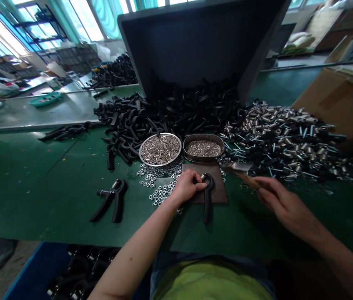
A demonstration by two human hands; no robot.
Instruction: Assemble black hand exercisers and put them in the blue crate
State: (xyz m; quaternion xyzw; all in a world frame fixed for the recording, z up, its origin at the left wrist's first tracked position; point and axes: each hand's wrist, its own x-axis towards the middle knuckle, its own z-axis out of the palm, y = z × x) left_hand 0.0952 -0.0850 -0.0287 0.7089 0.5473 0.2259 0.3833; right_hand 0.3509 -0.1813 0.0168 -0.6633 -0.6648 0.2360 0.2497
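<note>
Low in the middle of the bench, my left hand [189, 186] pinches a black hand grip part [208, 200] with a metal spring at its top. That part lies partly on a brown square plate [221, 192], its handle pointing toward me. To the right, my right hand [278, 200] is closed around the wooden handle of a hammer [247, 178]. The hammer's metal head is just beyond the plate's right edge, apart from the black part. On the left, another hand grip [111, 202] with two black handles and a spring lies on the green bench.
A silver dish of pins [160, 163] and an oval tin of small metal pieces [204, 158] stand behind the plate. Loose nuts [163, 193] lie left. Black handles [129, 121] spill from a large grey bin [201, 41]; springs and bolts [289, 137] heap right, by a cardboard box [341, 104].
</note>
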